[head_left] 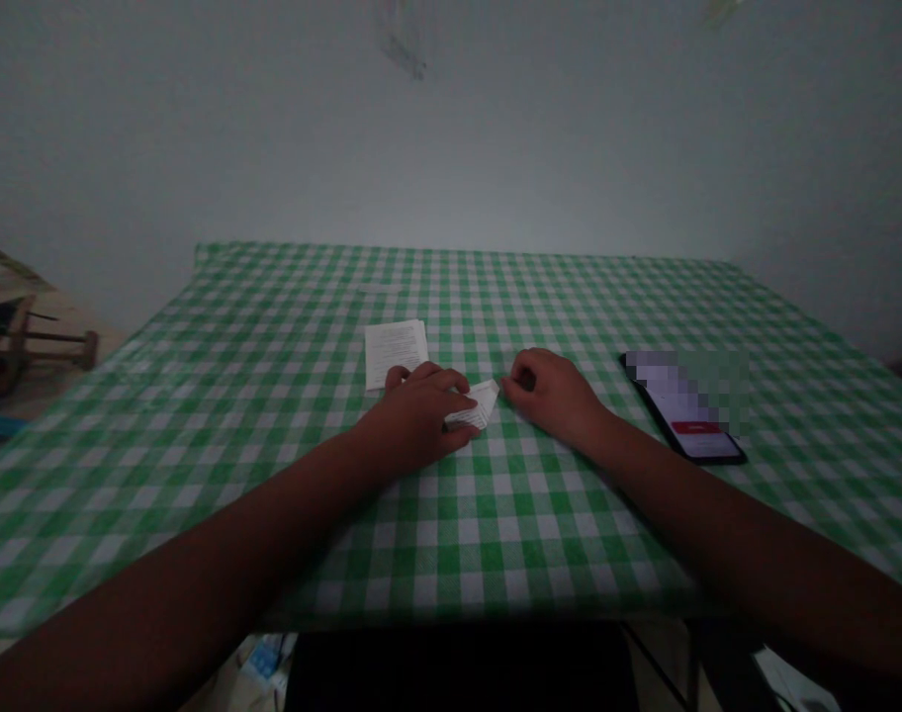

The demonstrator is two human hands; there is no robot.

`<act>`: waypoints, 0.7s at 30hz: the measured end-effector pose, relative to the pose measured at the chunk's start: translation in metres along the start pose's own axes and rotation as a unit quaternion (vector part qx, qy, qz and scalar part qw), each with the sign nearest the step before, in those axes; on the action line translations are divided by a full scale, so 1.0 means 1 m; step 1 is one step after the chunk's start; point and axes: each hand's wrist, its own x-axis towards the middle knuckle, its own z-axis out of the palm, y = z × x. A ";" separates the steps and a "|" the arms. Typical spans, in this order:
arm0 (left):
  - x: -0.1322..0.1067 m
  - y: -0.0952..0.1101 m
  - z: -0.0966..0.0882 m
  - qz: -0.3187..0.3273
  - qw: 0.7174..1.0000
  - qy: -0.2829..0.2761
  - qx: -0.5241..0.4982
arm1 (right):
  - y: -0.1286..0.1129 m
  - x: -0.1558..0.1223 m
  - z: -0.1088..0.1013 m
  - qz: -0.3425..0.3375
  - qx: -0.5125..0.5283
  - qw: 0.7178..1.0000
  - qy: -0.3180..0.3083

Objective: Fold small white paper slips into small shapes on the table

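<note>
A small piece of folded printed paper (484,403) lies on the checked tablecloth, its pointed corner turned to the right. My left hand (419,410) grips it from the left, with the thumb along the near edge and the fingers over the top, hiding much of it. Close to the pointed corner is my right hand (544,391), its fingers curled and thumb pressed to them. Whether anything is pinched there I cannot make out. Just beyond my left hand rests a stack of printed paper sheets (394,351), partly covered by the fingers.
A green and white checked tablecloth (555,534) covers the table, which reaches back to a pale wall (555,129). To the right lies a phone (692,415) with its screen lit. A wooden piece of furniture (50,336) stands off the left side.
</note>
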 end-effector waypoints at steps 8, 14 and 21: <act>-0.004 -0.006 -0.012 0.041 0.998 -0.042 0.007 | -0.008 -0.012 -0.017 -0.229 0.080 0.964 -0.107; -0.005 -0.004 -0.018 0.072 0.995 -0.060 0.030 | -0.013 -0.015 -0.016 -0.259 0.031 0.954 -0.146; -0.005 -0.016 -0.016 0.073 0.996 -0.057 -0.007 | -0.016 -0.021 -0.014 -0.278 -0.020 0.952 -0.124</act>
